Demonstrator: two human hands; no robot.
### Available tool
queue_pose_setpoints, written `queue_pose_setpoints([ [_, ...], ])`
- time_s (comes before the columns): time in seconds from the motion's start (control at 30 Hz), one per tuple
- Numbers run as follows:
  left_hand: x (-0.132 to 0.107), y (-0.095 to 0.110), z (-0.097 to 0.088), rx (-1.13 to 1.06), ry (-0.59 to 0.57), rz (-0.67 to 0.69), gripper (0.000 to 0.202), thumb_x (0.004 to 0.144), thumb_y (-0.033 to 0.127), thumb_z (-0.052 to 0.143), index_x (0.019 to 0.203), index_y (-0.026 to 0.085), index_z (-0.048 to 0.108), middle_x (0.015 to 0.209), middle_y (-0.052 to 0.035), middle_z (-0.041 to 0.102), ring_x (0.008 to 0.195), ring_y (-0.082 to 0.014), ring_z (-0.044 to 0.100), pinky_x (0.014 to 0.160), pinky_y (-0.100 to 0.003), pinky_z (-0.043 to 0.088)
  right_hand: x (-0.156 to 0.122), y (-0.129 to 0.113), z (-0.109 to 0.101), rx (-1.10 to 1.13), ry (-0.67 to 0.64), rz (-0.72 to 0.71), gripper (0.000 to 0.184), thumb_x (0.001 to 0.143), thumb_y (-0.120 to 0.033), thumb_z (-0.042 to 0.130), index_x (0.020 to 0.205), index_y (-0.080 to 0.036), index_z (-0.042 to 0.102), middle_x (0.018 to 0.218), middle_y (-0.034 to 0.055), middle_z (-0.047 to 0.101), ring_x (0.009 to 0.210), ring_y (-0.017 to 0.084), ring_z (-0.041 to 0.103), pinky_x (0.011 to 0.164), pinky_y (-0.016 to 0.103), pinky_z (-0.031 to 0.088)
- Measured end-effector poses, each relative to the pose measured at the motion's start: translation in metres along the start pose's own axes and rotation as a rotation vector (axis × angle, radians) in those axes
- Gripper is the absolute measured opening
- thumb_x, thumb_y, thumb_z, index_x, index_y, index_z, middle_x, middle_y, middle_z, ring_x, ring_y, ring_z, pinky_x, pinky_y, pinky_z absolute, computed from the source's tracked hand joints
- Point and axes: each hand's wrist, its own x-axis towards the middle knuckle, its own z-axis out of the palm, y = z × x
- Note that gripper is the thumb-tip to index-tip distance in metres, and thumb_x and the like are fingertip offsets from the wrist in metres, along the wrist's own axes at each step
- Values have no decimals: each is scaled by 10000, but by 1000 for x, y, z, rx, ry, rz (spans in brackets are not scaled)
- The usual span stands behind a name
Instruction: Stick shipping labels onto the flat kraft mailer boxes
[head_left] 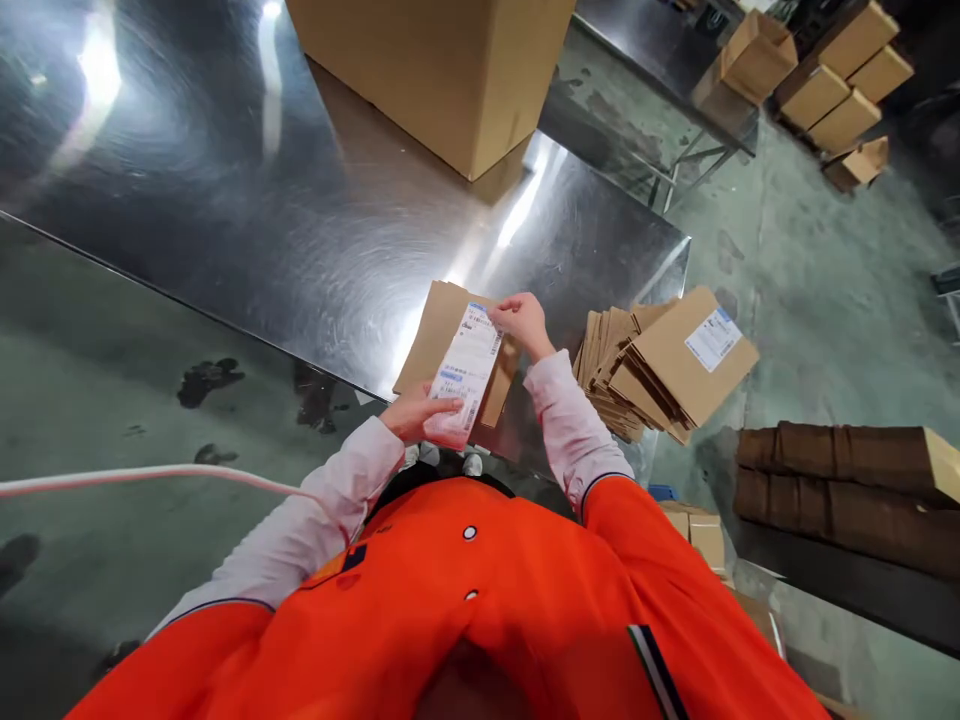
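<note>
A flattened brown cardboard box [433,330] lies at the near edge of the steel table [225,220]. A white printed label [466,370] lies lengthwise over it. My left hand [416,412] pinches the label's near end, fingers closed on it. My right hand [523,322] holds the label's far end against the cardboard, fingers curled. Both arms wear pale sleeves under an orange vest.
A large closed carton [442,70] stands at the table's far side. To the right lies a stack of flattened labelled boxes [664,365], with bundles of brown cardboard [840,490] beyond. Small cartons [817,80] sit on the floor at the far right. A white cable [150,475] crosses at the left.
</note>
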Motion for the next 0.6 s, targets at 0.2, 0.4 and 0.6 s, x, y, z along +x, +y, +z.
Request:
queue_pose_setpoints([
  [0.2, -7, -9, -7, -78, 0, -64, 621, 455, 298, 1005, 992, 114, 754, 1044, -183, 787, 859, -339, 764, 678, -438, 649, 34, 16, 15, -156, 76, 125, 240, 791, -421, 764, 898, -212, 811, 1199, 92, 713, 1186, 275, 605, 1088, 471, 439],
  [0.4, -39, -54, -33, 140, 66, -68, 577, 434, 426, 993, 890, 136, 793, 1018, -185, 795, 1010, -397, 747, 904, -487, 615, 18, 16, 25, -308, 165, 17, 611, 895, -400, 723, 1452, -190, 590, 1511, 204, 495, 1397, 369, 445, 1154, 593, 361],
  [0.6, -84, -62, -67, 245, 141, -62, 544, 458, 553, 961, 799, 158, 806, 883, -171, 794, 887, -365, 754, 764, -422, 628, -18, 5, 68, -460, -137, -392, 729, 967, -465, 630, 1587, -143, 419, 1713, 181, 251, 1612, 361, 116, 1294, 606, 22],
])
